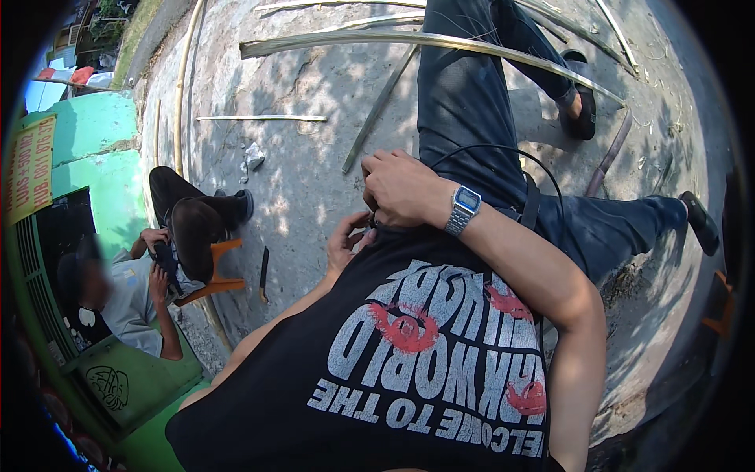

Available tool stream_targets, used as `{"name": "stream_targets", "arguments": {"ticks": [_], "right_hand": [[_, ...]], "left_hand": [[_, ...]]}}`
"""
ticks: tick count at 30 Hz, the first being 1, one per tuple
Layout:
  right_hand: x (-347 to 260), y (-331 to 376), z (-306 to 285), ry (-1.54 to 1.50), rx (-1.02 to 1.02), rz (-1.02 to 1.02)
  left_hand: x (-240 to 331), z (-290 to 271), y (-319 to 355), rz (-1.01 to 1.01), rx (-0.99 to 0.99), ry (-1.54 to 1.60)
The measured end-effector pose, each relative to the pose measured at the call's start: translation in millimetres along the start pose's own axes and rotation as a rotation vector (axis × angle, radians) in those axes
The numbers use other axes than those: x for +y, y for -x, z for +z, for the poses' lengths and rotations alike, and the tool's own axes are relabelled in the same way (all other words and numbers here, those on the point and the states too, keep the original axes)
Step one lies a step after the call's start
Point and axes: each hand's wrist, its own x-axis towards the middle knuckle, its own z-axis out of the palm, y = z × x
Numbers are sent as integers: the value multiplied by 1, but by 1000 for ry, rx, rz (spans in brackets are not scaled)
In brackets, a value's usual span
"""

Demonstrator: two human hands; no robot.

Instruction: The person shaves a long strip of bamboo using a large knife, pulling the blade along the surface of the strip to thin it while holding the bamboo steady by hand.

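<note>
My right hand [399,187], with a silver digital watch [464,206] on its wrist, is at my waist by the hem of my black T-shirt [440,338]. Its fingers curl down and press together. My left hand [346,242] is just beside and below it, fingers bent against the hem. Something small and dark shows between the two hands; I cannot make out what. A thin black cable [543,164] loops over my dark trousers [464,102]. Beyond the hands, a long split bamboo strip [338,39] crosses over my legs.
At left, another person [141,303] sits on an orange stool [224,267] by a green wall [98,177]. A long dark blade [264,271] lies on the ground nearby. More bamboo strips [263,119] and a dark wooden pole [609,157] lie around my legs.
</note>
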Motion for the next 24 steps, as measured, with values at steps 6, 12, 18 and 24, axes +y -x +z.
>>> {"name": "stream_targets", "arguments": {"ticks": [6, 12, 18, 24], "right_hand": [[1, 0, -1, -6, -10, 16], [0, 1, -5, -44, -27, 23], [0, 1, -4, -59, -19, 26], [1, 2, -4, -42, -5, 9]], "left_hand": [[5, 1, 1, -43, 3, -2], [18, 8, -1, 71, -6, -24], [16, 7, 0, 68, 1, -48], [12, 7, -2, 68, -9, -11]]}}
